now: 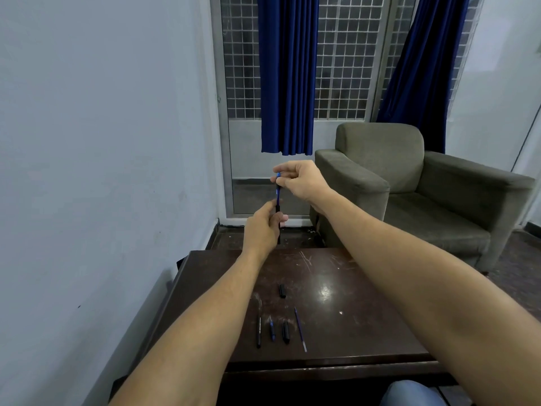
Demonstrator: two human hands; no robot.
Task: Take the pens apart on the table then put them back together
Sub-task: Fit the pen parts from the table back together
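Note:
I hold a blue and black pen (277, 197) upright in the air beyond the table's far edge. My left hand (263, 227) grips its black lower barrel. My right hand (301, 180) pinches its blue top end. On the dark wooden table (366, 317) lie loose pen parts: a black barrel (259, 331), a short blue piece (272, 329), a black cap (285, 332), a thin blue refill (300, 329), and another black cap (282, 290) farther back.
A grey-green armchair (409, 183) stands to the right behind the table. A pale wall runs along the left. Blue curtains (288, 74) hang over a grilled window ahead. A blue-clad knee (409, 394) shows at the bottom right.

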